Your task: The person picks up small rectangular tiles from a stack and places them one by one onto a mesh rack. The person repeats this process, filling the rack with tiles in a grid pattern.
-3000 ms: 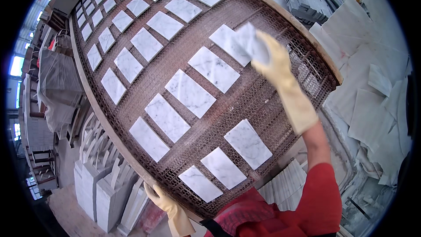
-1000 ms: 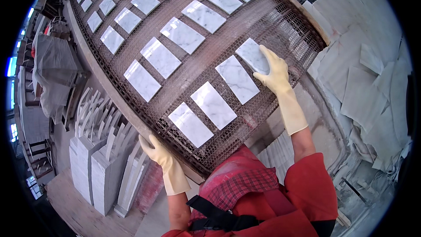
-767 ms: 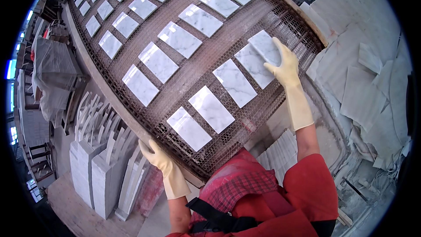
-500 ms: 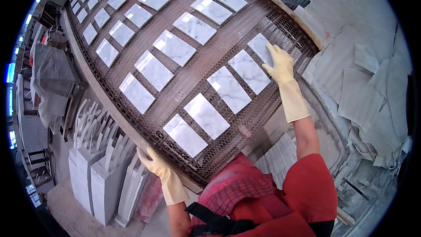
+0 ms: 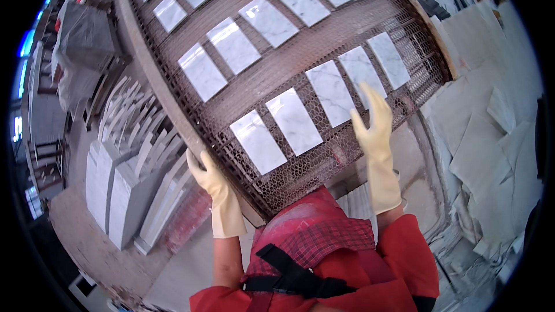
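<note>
White marble tiles with grey veins lie in rows on a wire-mesh conveyor belt (image 5: 225,133). Across the nearest row runs a line of several tiles, from the left-end tile (image 5: 258,141) to the right-end tile (image 5: 388,60). My right hand (image 5: 373,130), in a cream rubber glove, is over the near edge of the tile second from the right (image 5: 357,65). Its thumb and fingers are spread, and nothing is held. Whether the fingertips touch that tile I cannot tell. My left hand (image 5: 209,178), gloved alike, rests against the belt's left side rail (image 5: 157,89) with fingers apart.
Pale stone slabs (image 5: 107,190) and curved strips stand stacked on the floor to the left. Farther left is a covered pile (image 5: 87,46). Broken stone sheets (image 5: 485,144) fill the right side, beyond the belt's right rail (image 5: 425,20).
My right hand has left the right-end tile and drawn back toward me, its fingers spreading. My left hand stays at the rail. The view has shifted, so fewer far rows show.
</note>
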Motion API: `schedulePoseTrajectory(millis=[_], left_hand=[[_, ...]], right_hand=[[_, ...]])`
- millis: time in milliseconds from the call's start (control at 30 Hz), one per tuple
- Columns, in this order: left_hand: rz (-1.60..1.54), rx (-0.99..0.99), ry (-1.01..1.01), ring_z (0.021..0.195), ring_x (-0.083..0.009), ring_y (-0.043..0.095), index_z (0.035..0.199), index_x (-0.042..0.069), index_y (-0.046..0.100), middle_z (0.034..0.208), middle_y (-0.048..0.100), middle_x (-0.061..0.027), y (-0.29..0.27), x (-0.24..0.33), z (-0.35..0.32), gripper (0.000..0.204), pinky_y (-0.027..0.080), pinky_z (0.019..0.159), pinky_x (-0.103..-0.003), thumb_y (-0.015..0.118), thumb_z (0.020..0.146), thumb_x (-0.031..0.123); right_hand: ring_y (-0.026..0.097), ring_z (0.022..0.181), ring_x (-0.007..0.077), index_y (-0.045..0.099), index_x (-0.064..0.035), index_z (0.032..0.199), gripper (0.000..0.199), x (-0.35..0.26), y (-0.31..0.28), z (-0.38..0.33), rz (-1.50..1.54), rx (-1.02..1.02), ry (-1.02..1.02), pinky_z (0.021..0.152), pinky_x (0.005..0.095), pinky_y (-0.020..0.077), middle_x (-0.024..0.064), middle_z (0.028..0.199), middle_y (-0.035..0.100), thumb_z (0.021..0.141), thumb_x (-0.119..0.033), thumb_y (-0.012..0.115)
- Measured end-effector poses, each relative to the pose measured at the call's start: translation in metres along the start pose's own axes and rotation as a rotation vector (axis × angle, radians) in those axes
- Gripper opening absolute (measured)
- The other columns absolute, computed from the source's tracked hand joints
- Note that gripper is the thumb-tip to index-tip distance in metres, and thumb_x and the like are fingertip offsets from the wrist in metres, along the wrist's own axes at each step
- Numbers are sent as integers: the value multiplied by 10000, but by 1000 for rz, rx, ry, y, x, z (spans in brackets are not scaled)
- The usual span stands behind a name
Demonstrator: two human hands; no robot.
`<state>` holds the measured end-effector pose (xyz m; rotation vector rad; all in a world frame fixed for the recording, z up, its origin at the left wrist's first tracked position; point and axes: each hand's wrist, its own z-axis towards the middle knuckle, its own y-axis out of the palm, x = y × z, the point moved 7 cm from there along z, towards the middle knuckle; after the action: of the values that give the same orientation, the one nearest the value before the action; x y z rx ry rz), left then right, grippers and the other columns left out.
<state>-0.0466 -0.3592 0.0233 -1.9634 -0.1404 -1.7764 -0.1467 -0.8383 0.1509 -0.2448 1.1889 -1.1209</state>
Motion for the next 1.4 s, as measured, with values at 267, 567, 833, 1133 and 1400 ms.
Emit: schedulePoseTrajectory(millis=[267, 567, 833, 1133, 1400], left_hand=[[55, 73, -12, 1493, -320, 521, 1623, -46, 459, 1627, 531, -229, -5, 6, -7, 656, 391, 1253, -410, 689, 1073, 226], [109, 79, 14, 1494, -363, 519, 1612, -33, 492, 1617, 538, -253, -8, 11, -14, 690, 377, 1262, -435, 726, 1037, 268], [138, -12, 66, 1525, -372, 470, 1632, -52, 440, 1644, 490, -265, -7, 17, -16, 741, 349, 1281, -440, 735, 1033, 270], [-269, -286, 74, 1526, -360, 475, 1596, -31, 487, 1619, 521, -230, -52, 23, 31, 611, 390, 1268, -448, 688, 1099, 261], [-234, -209, -265, 1425, -352, 607, 1548, -12, 562, 1528, 628, -248, -137, -132, 63, 672, 470, 1203, -446, 737, 1024, 370]], right_hand=[[639, 1332, 457, 622, 34, 1463, 686, -65, 75, -36, 117, -227, -1, 1159, 510, 495, 277, 1419, 676, 834, -127, 841], [575, 1362, 454, 541, -149, 1561, 816, -86, 149, -55, -299, -406, 130, 1096, 539, 523, 224, 1612, 505, 826, -255, 879], [599, 1343, 435, 570, -130, 1513, 752, -91, 152, -59, -336, -219, 83, 1137, 517, 512, 216, 1579, 562, 824, -145, 870], [545, 1442, 446, 554, -26, 1561, 796, -192, 191, -46, -252, -188, -44, 1241, 501, 416, 254, 1554, 585, 863, -205, 893], [529, 1402, 509, 457, -59, 1636, 791, -199, 249, -34, -456, -263, -52, 1203, 536, 421, 314, 1620, 478, 939, -166, 816]])
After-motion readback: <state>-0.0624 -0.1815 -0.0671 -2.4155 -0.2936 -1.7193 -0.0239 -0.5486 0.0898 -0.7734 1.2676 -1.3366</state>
